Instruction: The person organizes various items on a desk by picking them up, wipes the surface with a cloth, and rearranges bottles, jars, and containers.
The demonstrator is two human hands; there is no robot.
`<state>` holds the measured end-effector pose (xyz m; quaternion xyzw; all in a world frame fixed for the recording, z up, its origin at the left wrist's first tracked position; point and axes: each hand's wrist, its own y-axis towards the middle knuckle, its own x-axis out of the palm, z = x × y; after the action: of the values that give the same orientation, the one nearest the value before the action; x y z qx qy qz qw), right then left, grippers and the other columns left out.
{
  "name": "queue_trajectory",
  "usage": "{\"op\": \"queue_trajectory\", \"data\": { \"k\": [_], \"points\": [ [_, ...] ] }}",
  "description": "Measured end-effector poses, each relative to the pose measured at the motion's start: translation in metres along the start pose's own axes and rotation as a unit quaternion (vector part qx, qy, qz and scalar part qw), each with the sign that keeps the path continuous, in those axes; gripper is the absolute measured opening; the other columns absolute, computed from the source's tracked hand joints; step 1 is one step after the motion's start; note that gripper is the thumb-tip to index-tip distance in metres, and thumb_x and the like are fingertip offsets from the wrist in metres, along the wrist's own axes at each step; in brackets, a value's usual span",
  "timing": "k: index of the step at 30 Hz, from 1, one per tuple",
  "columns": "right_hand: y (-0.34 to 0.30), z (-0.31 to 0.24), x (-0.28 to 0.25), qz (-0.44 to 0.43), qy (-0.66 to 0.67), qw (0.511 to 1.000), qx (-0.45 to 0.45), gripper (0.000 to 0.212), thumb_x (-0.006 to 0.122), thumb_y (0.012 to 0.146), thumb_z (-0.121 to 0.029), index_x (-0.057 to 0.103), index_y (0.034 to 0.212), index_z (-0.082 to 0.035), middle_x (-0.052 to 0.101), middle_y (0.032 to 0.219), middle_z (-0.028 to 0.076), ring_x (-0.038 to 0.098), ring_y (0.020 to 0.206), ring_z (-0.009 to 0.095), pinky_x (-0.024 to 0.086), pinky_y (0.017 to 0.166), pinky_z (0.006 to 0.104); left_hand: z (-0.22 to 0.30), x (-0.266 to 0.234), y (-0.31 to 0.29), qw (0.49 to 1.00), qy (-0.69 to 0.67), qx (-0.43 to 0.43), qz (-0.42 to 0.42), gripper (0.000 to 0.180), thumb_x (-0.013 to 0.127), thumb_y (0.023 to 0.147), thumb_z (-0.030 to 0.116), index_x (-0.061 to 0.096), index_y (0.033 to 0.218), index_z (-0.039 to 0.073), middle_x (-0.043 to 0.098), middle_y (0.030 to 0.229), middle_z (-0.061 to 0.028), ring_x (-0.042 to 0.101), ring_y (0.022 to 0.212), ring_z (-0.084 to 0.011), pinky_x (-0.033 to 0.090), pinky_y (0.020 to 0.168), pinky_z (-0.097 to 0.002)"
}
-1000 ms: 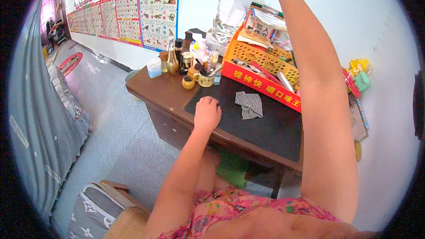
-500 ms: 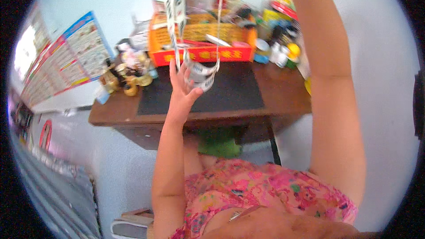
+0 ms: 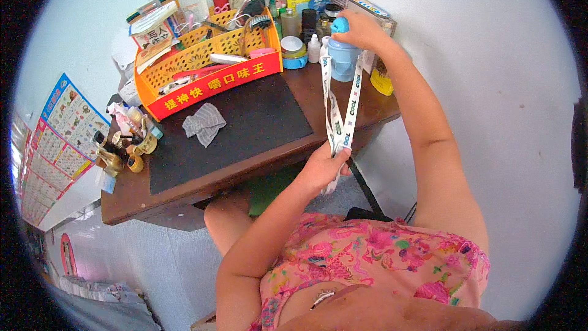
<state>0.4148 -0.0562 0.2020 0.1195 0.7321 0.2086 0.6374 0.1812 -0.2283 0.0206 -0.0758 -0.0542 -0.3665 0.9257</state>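
At the desk's right side is a light blue water bottle (image 3: 344, 61) with a brighter blue lid (image 3: 339, 26). My right hand (image 3: 365, 29) is closed round the top of it, by the lid. A white carrying strap (image 3: 353, 107) with dark lettering runs from the bottle down toward me. Its lower part is gripped in my left hand (image 3: 327, 167), just in front of the desk edge, and a short end hangs below the fingers. Whether the bottle rests on the desk or hovers just above it, I cannot tell.
On the brown desk (image 3: 300, 89) lies a black mat (image 3: 263, 119) with a crumpled grey striped cloth (image 3: 204, 124). An orange-yellow box (image 3: 208, 86) of odds and ends stands behind. Jars and bottles (image 3: 293, 52) crowd its right; small bottles (image 3: 131, 135) stand left.
The bottle has come down from high above to the desk's right side, with my right hand. My left hand has moved right and lower, closing on the strap. The view has turned.
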Motion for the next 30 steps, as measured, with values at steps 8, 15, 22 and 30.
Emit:
{"op": "queue_trajectory", "data": {
  "k": [8, 15, 22, 30],
  "points": [
    [0.013, 0.077, 0.058, -0.002, -0.020, 0.997, 0.074, 0.068, 0.078, 0.081, -0.045, 0.060, 0.130, 0.000, 0.067, 0.123, 0.027, 0.065, 0.114, 0.043, 0.052, 0.100, 0.0481, -0.004, 0.012, 0.039, 0.999, 0.036, 0.014, 0.018, 0.026, 0.048, 0.108, 0.015, 0.053, 0.131, 0.004, 0.063, 0.096, -0.0042, 0.055, 0.071, -0.0126, 0.054, 0.069, -0.0313],
    [0.016, 0.085, 0.074, -0.011, -0.006, 0.997, 0.082, 0.064, 0.075, 0.085, -0.040, 0.059, 0.137, -0.006, 0.063, 0.129, 0.027, 0.062, 0.120, 0.041, 0.050, 0.104, 0.0477, -0.007, 0.016, 0.058, 0.995, 0.096, 0.037, -0.004, 0.026, 0.046, 0.107, 0.013, 0.054, 0.130, 0.003, 0.066, 0.096, -0.0048, 0.058, 0.072, -0.0129, 0.053, 0.069, -0.0311],
    [0.023, 0.104, 0.082, -0.028, 0.002, 0.995, 0.100, 0.068, 0.073, 0.089, -0.042, 0.050, 0.148, -0.017, 0.054, 0.140, 0.027, 0.059, 0.125, 0.041, 0.050, 0.104, 0.0487, -0.013, 0.021, 0.069, 0.990, 0.137, 0.034, -0.016, 0.029, 0.046, 0.105, 0.011, 0.053, 0.131, 0.001, 0.067, 0.090, -0.0086, 0.059, 0.067, -0.0155, 0.054, 0.067, -0.0336],
    [0.017, 0.075, 0.065, -0.036, -0.128, 0.986, 0.097, 0.062, 0.073, 0.090, -0.043, 0.053, 0.144, -0.021, 0.060, 0.136, 0.019, 0.062, 0.124, 0.038, 0.055, 0.097, 0.0518, -0.018, 0.017, 0.073, 0.990, 0.140, -0.011, -0.003, 0.027, 0.047, 0.105, 0.016, 0.058, 0.125, 0.001, 0.067, 0.088, -0.0077, 0.060, 0.068, -0.0151, 0.054, 0.067, -0.0334]
  ]
}}
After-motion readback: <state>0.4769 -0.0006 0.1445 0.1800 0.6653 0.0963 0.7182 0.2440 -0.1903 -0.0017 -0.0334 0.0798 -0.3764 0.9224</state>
